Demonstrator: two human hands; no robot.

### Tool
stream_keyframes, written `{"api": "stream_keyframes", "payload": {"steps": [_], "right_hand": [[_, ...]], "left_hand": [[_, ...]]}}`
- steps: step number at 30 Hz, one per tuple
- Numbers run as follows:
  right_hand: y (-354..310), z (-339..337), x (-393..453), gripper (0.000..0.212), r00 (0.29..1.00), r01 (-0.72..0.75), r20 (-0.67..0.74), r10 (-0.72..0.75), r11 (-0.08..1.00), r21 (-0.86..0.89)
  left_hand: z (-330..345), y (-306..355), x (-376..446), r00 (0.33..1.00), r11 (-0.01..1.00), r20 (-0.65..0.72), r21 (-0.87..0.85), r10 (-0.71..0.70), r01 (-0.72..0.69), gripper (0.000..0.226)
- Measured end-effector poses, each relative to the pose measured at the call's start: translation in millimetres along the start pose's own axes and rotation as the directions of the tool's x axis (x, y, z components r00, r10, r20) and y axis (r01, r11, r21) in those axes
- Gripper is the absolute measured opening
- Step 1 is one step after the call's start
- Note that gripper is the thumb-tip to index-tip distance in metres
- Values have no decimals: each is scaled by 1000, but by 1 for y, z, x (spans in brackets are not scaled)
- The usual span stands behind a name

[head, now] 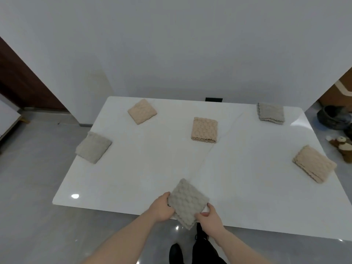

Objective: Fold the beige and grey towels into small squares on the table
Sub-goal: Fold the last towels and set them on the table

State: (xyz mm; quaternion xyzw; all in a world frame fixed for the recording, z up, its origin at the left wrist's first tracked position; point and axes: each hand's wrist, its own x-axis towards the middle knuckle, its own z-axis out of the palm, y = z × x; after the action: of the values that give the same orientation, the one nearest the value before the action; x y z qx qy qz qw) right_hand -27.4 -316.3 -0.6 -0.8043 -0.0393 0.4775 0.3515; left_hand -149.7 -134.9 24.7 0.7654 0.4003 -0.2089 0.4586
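Grey towel (187, 203), already a small square, lies at the near edge of the white bench (238, 168) with one corner over the rim. Left hand (162, 208) and right hand (210, 218) grip its two sides — probably to square it. Five other folded towels lie farther from it — beige and grey.

We've got both bare forearms reaching forward from the bottom edge, converging toward the middle. Our left hand (162, 207) has its fingers curled round the left edge of the folded grey textured towel (187, 202). Our right hand (210, 218) pinches its near right corner, thumb on top.
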Motion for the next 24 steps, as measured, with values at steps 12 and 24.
{"api": "stream_keyframes", "payload": {"steps": [12, 24], "right_hand": [[-5, -9, 10, 79, 999, -44, -22, 46, 997, 65], [-13, -5, 25, 31, 994, -58, -83, 65, 995, 86]], "left_hand": [[20, 1, 7, 991, 982, -77, -167, -107, 93, 30], [27, -2, 5, 978, 975, -143, -184, -150, 123, 19]]}}
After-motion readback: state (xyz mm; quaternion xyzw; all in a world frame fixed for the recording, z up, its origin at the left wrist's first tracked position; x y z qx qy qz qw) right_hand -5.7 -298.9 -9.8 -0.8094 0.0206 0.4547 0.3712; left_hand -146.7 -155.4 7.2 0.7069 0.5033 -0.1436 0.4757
